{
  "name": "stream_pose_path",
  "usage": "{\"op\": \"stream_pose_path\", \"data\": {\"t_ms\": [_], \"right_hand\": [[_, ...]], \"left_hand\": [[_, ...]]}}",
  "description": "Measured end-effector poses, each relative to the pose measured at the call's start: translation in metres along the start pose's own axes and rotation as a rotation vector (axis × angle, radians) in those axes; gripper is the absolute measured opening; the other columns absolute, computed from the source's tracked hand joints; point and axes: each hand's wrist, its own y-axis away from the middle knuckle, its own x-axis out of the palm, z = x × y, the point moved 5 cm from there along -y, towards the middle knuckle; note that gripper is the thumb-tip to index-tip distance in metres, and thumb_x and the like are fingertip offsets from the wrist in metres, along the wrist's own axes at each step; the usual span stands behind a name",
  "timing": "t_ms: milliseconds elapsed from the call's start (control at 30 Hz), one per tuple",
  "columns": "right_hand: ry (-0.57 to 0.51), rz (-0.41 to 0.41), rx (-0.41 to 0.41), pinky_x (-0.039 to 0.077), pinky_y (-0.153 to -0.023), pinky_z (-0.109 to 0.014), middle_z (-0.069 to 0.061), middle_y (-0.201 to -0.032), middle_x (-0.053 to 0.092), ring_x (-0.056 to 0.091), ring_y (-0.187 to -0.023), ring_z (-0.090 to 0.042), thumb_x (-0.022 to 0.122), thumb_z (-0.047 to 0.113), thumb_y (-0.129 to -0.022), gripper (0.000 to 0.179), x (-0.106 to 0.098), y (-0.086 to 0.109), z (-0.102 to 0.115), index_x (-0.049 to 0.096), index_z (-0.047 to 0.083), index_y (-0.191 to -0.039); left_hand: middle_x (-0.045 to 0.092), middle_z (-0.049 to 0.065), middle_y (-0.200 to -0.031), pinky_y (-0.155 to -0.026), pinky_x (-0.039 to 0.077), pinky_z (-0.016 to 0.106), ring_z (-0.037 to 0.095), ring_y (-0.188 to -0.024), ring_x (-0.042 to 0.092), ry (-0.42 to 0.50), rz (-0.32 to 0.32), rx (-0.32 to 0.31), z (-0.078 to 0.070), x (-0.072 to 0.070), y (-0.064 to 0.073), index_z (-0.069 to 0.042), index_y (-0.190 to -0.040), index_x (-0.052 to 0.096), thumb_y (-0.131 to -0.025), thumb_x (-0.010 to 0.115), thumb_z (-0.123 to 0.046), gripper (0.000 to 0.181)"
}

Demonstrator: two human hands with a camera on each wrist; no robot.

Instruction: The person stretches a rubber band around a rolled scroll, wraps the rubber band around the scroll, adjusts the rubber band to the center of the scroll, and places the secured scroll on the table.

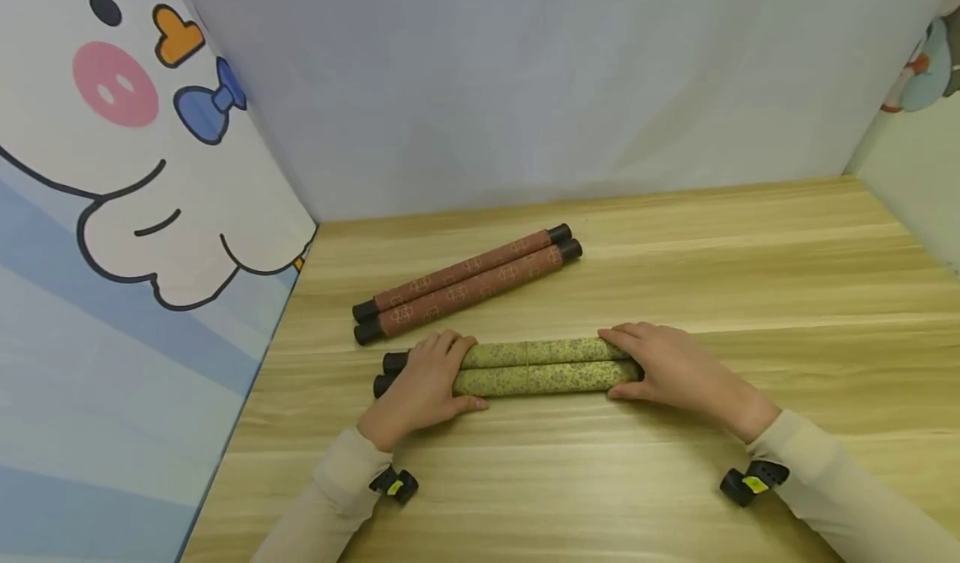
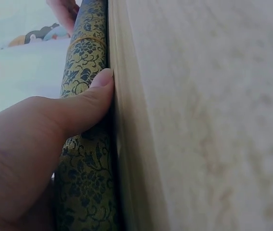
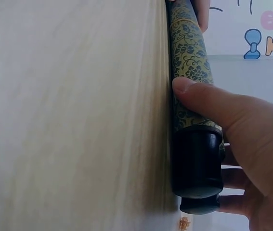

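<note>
A yellow-green scroll (image 1: 547,377) with a dark floral pattern, rolled from both ends into two side-by-side rolls, lies on the table, a thin cord (image 1: 527,364) around its middle. My left hand (image 1: 429,384) grips it near its left end, thumb on the near side and fingers over the far side. Near the right end my right hand (image 1: 667,369) holds it the same way. In the right wrist view a black end knob (image 3: 197,161) shows beside that thumb. Farther back, a reddish-brown scroll (image 1: 480,292) with black knobs lies at a slant, touched by neither hand.
The wood-grain table (image 1: 570,488) meets a pale back wall (image 1: 525,87). At the left stands a panel with a cartoon bird (image 1: 225,179). Each wrist wears a black strap device, one of them the right wrist device (image 1: 753,481).
</note>
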Motion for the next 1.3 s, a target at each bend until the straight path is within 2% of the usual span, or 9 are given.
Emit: {"op": "stream_pose_path", "data": {"t_ms": [500, 633, 800, 933, 1033, 1100, 1167, 1300], "right_hand": [[-0.017, 0.004, 0.018, 0.051, -0.1, -0.052, -0.016, -0.133, 0.062, 0.062, -0.12, -0.036, 0.078, 0.049, -0.079, 0.08, -0.001, 0.001, 0.001, 0.053, 0.005, -0.141], [-0.013, 0.007, 0.027, 0.05, -0.101, -0.052, -0.016, -0.135, 0.061, 0.061, -0.121, -0.036, 0.077, 0.049, -0.08, 0.08, -0.001, 0.002, 0.0, 0.052, 0.006, -0.142], [-0.048, 0.013, 0.03, 0.046, -0.105, -0.054, -0.016, -0.136, 0.061, 0.059, -0.123, -0.036, 0.074, 0.051, -0.083, 0.081, -0.001, 0.003, -0.003, 0.049, 0.005, -0.145], [-0.086, -0.037, 0.047, 0.048, -0.102, -0.055, -0.018, -0.132, 0.064, 0.062, -0.119, -0.037, 0.067, 0.039, -0.092, 0.063, -0.017, 0.005, -0.015, 0.051, 0.004, -0.142], [-0.054, -0.096, 0.072, 0.052, -0.094, -0.055, -0.019, -0.125, 0.067, 0.066, -0.111, -0.038, 0.063, 0.022, -0.097, 0.042, -0.037, 0.01, -0.03, 0.06, 0.002, -0.133], [-0.016, -0.113, 0.109, 0.055, -0.088, -0.054, -0.019, -0.119, 0.07, 0.068, -0.105, -0.037, 0.063, 0.014, -0.096, 0.032, -0.047, 0.014, -0.043, 0.065, 0.002, -0.126], [0.001, -0.104, 0.146, 0.056, -0.083, -0.052, -0.018, -0.112, 0.072, 0.07, -0.099, -0.036, 0.064, 0.01, -0.094, 0.027, -0.049, 0.019, -0.054, 0.068, 0.002, -0.119], [-0.012, -0.04, 0.193, 0.057, -0.079, -0.05, -0.015, -0.103, 0.074, 0.071, -0.09, -0.03, 0.065, 0.01, -0.092, 0.024, -0.039, 0.023, -0.07, 0.07, 0.002, -0.115]], "left_hand": [[0.051, 0.01, -0.13, -0.104, 0.041, 0.053, 0.029, -0.119, 0.05, -0.01, -0.007, 0.001, -0.002, -0.003, -0.001, -0.009, -0.144, 0.045, -0.079, 0.074, -0.058, 0.086], [0.052, 0.01, -0.13, -0.103, 0.042, 0.052, 0.029, -0.118, 0.05, -0.01, -0.021, 0.005, -0.003, -0.004, 0.0, -0.009, -0.143, 0.046, -0.078, 0.076, -0.056, 0.086], [0.051, 0.01, -0.129, -0.104, 0.042, 0.052, 0.029, -0.118, 0.05, -0.006, -0.009, -0.007, -0.003, -0.004, 0.001, -0.009, -0.143, 0.046, -0.078, 0.075, -0.057, 0.086], [0.05, 0.01, -0.133, -0.107, 0.04, 0.053, 0.03, -0.123, 0.049, -0.008, 0.004, -0.019, -0.003, -0.002, 0.001, -0.011, -0.144, 0.045, -0.079, 0.074, -0.059, 0.086], [0.047, 0.012, -0.138, -0.111, 0.037, 0.055, 0.032, -0.128, 0.047, -0.014, 0.004, -0.028, -0.002, -0.003, 0.001, -0.01, -0.145, 0.045, -0.079, 0.073, -0.06, 0.088], [0.045, 0.013, -0.143, -0.114, 0.035, 0.057, 0.034, -0.133, 0.044, -0.007, 0.008, -0.036, -0.002, -0.004, 0.0, -0.01, -0.146, 0.044, -0.078, 0.074, -0.06, 0.09], [0.042, 0.014, -0.147, -0.116, 0.032, 0.058, 0.035, -0.137, 0.041, 0.004, 0.01, -0.041, -0.003, -0.005, 0.0, -0.01, -0.148, 0.042, -0.077, 0.074, -0.061, 0.093], [0.041, 0.013, -0.149, -0.117, 0.032, 0.058, 0.035, -0.14, 0.039, 0.015, -0.023, -0.015, -0.013, -0.012, -0.003, -0.012, -0.149, 0.041, -0.079, 0.072, -0.062, 0.092]]}}
